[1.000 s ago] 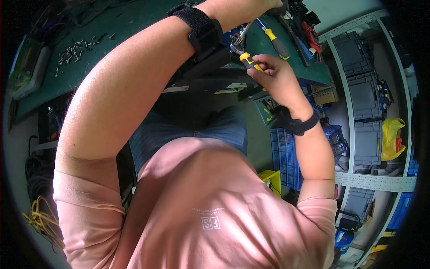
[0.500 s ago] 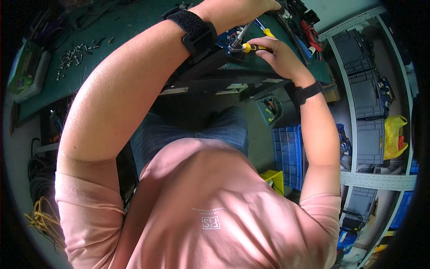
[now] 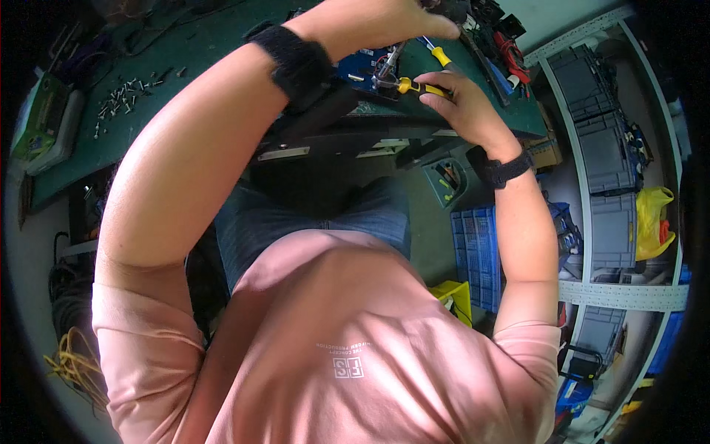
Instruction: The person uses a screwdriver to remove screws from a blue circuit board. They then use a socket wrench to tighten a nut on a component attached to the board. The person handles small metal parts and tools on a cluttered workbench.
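Note:
My right hand (image 3: 470,107) is closed on the yellow-and-black handle of a screwdriver (image 3: 414,86). The tool's front end meets a metal part (image 3: 386,74) at the near edge of the workbench, where wires and a blue piece (image 3: 360,65) also show. Above this work reaches my left hand (image 3: 392,22), with its thumb stretched to the right. The upper picture edge cuts off its other fingers, so any grip there is hidden. Behind my right hand lies a second yellow-handled tool (image 3: 441,56).
Loose screws (image 3: 122,100) lie on the green bench top (image 3: 200,52) at left, near a green box (image 3: 44,115). Black and red tools (image 3: 510,55) crowd the bench's right end. Shelving with grey bins (image 3: 608,155) stands at right, a blue crate (image 3: 475,255) below.
My left hand and wrist have shifted slightly left, uncovering more of the blue piece. My right hand has moved a little right and down, and the screwdriver handle tilts more downward to the right.

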Available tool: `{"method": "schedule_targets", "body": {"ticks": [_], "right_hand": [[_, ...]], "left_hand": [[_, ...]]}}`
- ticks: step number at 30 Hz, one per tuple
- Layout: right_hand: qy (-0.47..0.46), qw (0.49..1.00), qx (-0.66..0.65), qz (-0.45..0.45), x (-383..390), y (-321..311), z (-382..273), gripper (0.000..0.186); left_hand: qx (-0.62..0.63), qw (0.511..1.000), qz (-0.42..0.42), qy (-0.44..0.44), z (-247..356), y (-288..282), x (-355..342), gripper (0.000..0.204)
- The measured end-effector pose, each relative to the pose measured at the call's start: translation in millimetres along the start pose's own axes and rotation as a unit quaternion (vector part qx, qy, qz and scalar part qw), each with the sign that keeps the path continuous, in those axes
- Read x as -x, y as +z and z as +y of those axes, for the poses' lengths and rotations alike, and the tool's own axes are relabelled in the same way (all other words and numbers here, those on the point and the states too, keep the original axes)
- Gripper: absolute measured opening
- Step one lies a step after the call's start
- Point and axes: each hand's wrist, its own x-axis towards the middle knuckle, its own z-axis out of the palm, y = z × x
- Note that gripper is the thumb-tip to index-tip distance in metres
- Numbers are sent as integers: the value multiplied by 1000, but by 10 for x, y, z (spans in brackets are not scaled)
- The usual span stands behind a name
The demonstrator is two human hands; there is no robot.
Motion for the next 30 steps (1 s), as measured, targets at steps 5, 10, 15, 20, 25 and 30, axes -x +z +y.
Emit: {"method": "schedule_targets", "body": {"ticks": [5, 10, 15, 20, 25, 30], "right_hand": [[4, 1000, -21, 14, 8, 48, -80, 30], [42, 997, -59, 13, 109, 77, -165, 29], [121, 986, -113, 7, 179, 153, -269, 29], [143, 978, -144, 56, 261, 324, -397, 28], [169, 967, -174, 72, 252, 385, -460, 28], [211, 957, -189, 64, 234, 346, -558, 29]], "left_hand": [[-203, 973, 30, 110, -724, -158, 369, 40], [-282, 959, 43, 10, -1007, 29, 751, 65], [-234, 963, 108, -85, -1114, 230, 878, 59], [-183, 963, 173, -95, -1087, 379, 984, 50], [-229, 944, 195, -139, -916, 455, 1057, 50], [-214, 938, 242, -128, -964, 540, 1108, 49]]}}
